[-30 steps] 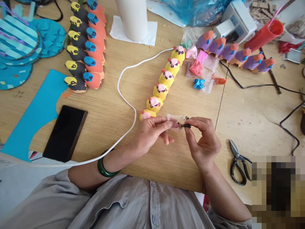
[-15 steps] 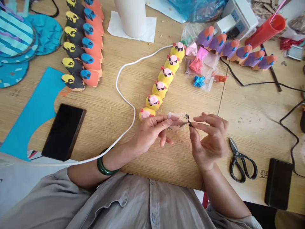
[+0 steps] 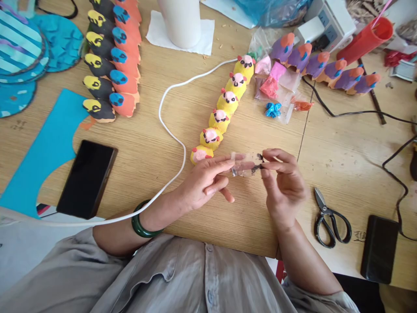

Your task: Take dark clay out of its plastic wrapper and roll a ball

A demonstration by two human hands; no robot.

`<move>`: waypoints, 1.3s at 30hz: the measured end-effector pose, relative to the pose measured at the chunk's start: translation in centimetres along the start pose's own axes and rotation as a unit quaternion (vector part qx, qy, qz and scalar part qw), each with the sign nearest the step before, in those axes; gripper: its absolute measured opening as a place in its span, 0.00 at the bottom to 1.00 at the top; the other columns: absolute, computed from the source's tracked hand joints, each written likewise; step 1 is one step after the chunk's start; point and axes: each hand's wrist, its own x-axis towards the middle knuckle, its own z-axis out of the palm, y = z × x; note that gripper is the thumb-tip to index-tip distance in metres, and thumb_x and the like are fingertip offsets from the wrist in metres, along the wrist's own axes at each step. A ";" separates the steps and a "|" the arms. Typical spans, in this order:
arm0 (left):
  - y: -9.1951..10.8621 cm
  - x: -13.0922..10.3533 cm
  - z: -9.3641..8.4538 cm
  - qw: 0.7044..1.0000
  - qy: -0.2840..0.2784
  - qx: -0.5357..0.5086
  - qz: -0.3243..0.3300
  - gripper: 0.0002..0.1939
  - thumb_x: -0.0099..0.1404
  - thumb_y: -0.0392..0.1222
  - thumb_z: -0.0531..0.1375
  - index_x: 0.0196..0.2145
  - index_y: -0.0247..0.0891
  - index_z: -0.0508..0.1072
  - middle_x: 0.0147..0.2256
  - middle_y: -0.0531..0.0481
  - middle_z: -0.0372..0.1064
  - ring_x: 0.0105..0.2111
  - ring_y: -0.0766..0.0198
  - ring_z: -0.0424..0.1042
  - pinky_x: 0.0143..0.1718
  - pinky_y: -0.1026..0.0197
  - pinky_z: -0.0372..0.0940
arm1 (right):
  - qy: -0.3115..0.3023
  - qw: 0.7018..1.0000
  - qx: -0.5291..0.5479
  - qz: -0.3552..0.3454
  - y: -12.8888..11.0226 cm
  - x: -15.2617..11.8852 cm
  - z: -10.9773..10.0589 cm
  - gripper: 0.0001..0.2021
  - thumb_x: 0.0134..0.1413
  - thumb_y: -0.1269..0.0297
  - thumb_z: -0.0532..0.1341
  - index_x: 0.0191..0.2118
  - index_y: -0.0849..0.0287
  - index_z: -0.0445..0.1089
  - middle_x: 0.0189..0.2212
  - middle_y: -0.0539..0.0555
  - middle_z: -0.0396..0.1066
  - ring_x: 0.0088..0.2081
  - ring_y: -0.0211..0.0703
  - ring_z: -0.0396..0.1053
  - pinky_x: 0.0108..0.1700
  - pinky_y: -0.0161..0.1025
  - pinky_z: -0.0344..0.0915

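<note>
A small clear plastic bag [image 3: 243, 166] with dark smears lies across the fingers of my left hand [image 3: 208, 180], which grips it. At the bag's right end, the thumb and fingers of my right hand [image 3: 283, 187] pinch a bit of black clay [image 3: 259, 166]. Just beyond my left hand runs a row of yellow clay figures with pink faces [image 3: 219, 118]. The nearest yellow figure [image 3: 201, 153] has red ears and a pink face, with no black marks visible on it; the others show black eyes.
Black-handled scissors [image 3: 330, 221] and a black device [image 3: 379, 248] lie right. A phone [image 3: 87, 179], blue sheet [image 3: 48, 152] and white cable [image 3: 163, 126] lie left. Orange-and-black figures [image 3: 122, 78], purple figures [image 3: 325, 65], clay packets [image 3: 273, 87] and a paper roll [image 3: 180, 26] stand farther back.
My right hand's fingers have closed in on the bag's end, where a stretched dark strand showed before. The bag has shifted slightly right, and the left hand's fingers have tucked in.
</note>
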 end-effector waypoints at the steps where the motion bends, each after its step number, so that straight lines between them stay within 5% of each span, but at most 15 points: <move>1: 0.0 0.0 0.0 1.000 0.003 0.006 0.006 0.14 0.68 0.45 0.64 0.48 0.40 0.81 0.24 0.58 0.72 0.12 0.80 0.41 0.21 0.65 0.76 | 0.010 0.998 0.040 0.044 0.0 0.1 -0.1 0.06 0.64 0.68 0.64 0.43 0.49 0.76 0.53 0.54 0.76 0.59 0.52 0.72 0.62 0.60 0.69; 5: -0.2 0.1 0.2 0.998 0.022 0.049 0.033 0.13 0.67 0.44 0.64 0.47 0.39 0.81 0.20 0.61 0.65 0.12 0.79 0.41 0.22 0.63 0.77 | -0.057 0.971 0.136 0.190 0.0 0.4 -0.4 0.01 0.61 0.64 0.69 0.39 0.51 0.78 0.60 0.53 0.74 0.64 0.53 0.69 0.65 0.58 0.69; 8: -0.4 0.2 0.2 0.992 0.049 0.097 0.065 0.12 0.65 0.44 0.66 0.44 0.37 0.80 0.19 0.63 0.63 0.13 0.80 0.46 0.25 0.63 0.78 | -0.091 0.947 0.184 0.248 -0.4 0.4 -0.3 0.02 0.59 0.64 0.70 0.38 0.52 0.78 0.49 0.54 0.78 0.49 0.48 0.79 0.50 0.50 0.80; 10: -0.7 0.3 0.1 0.984 0.066 0.137 0.094 0.11 0.63 0.45 0.68 0.41 0.36 0.78 0.24 0.59 0.69 0.14 0.79 0.53 0.23 0.66 0.75 | -0.073 0.949 0.188 0.244 -0.9 0.2 -0.1 0.02 0.58 0.65 0.70 0.37 0.53 0.79 0.43 0.53 0.77 0.40 0.43 0.79 0.41 0.44 0.82; 14: -1.2 0.6 -0.2 0.949 0.103 0.247 0.166 0.08 0.63 0.41 0.67 0.37 0.35 0.75 0.30 0.53 0.74 0.20 0.74 0.68 0.19 0.71 0.70 | -0.027 0.967 0.144 0.208 -1.6 -0.1 0.2 0.03 0.58 0.68 0.70 0.37 0.53 0.79 0.42 0.53 0.73 0.42 0.41 0.78 0.45 0.42 0.82; 19: -1.8 0.8 -0.6 0.907 0.134 0.321 0.239 0.04 0.64 0.38 0.66 0.37 0.36 0.76 0.28 0.54 0.71 0.23 0.72 0.72 0.24 0.71 0.73 | 0.003 0.972 0.129 0.195 -1.5 -0.1 0.3 0.02 0.58 0.67 0.70 0.38 0.53 0.79 0.43 0.53 0.72 0.44 0.43 0.78 0.45 0.43 0.82; 26: -1.5 0.8 -1.0 0.876 0.141 0.359 0.289 0.08 0.67 0.42 0.65 0.40 0.37 0.82 0.40 0.46 0.78 0.34 0.65 0.76 0.29 0.67 0.77 | 0.022 0.975 0.129 0.180 -1.3 -0.3 0.4 0.03 0.57 0.66 0.71 0.38 0.53 0.79 0.42 0.53 0.72 0.42 0.44 0.79 0.44 0.44 0.83; 34: -0.6 0.8 -0.9 0.945 0.115 0.239 0.192 0.10 0.62 0.43 0.70 0.40 0.35 0.82 0.33 0.48 0.80 0.22 0.72 0.70 0.23 0.68 0.69 | 0.043 0.972 0.113 0.200 -0.2 -0.1 0.1 0.05 0.56 0.63 0.72 0.38 0.54 0.79 0.42 0.53 0.74 0.42 0.43 0.78 0.45 0.43 0.81; 39: -0.4 0.9 -0.9 0.978 0.079 0.129 0.140 0.15 0.58 0.41 0.73 0.43 0.37 0.82 0.30 0.51 0.79 0.20 0.75 0.64 0.19 0.71 0.60 | 0.001 0.942 0.192 0.274 0.9 0.2 -0.1 0.06 0.57 0.61 0.71 0.37 0.55 0.78 0.34 0.50 0.76 0.34 0.39 0.77 0.42 0.43 0.80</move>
